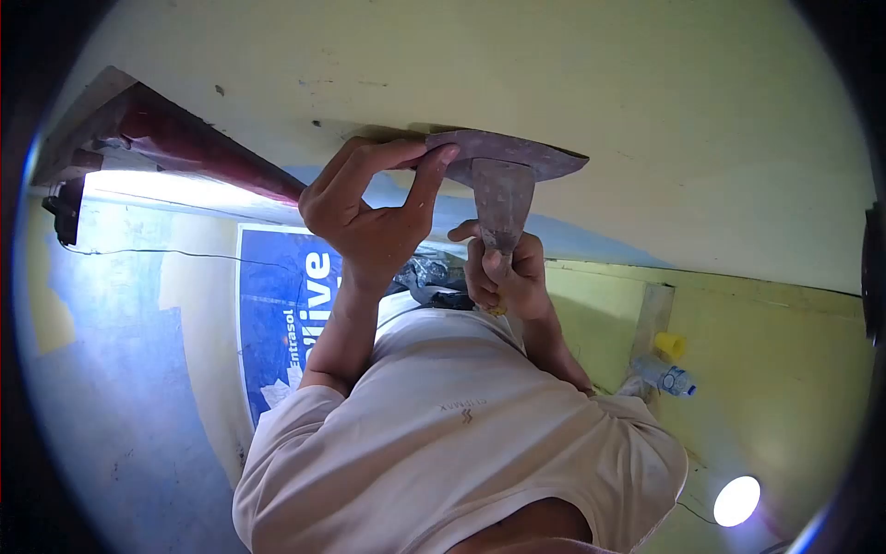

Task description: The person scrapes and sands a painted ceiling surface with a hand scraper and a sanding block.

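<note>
Far left of the scraper: a dark red-brown beam [185,143] runs along the edge of the pale cream painted surface [646,102]. Below the beam and left of the scraper, a blue banner with white lettering [281,314] hangs flat against a blue-and-yellow wall. Left hand [369,217]: partly open, fingers spread, thumb and fingertips pinched on the left end of the blade. The wide, flat grey metal scraper with a tapering neck [508,162] has its blade edge laid against the cream surface, neck pointing down toward the white T-shirt [443,443]. Right hand [506,275]: directly below the blade, closed in a full fist round the handle, which is mostly hidden. A black crumpled object [426,273] shows between the two wrists; cannot tell what it is. Right of the scraper and lower, a small yellow cup [671,345] and a clear plastic bottle [666,377] sit just beside each other on a ledge. Far lower right: a round lit lamp [736,500].
</note>
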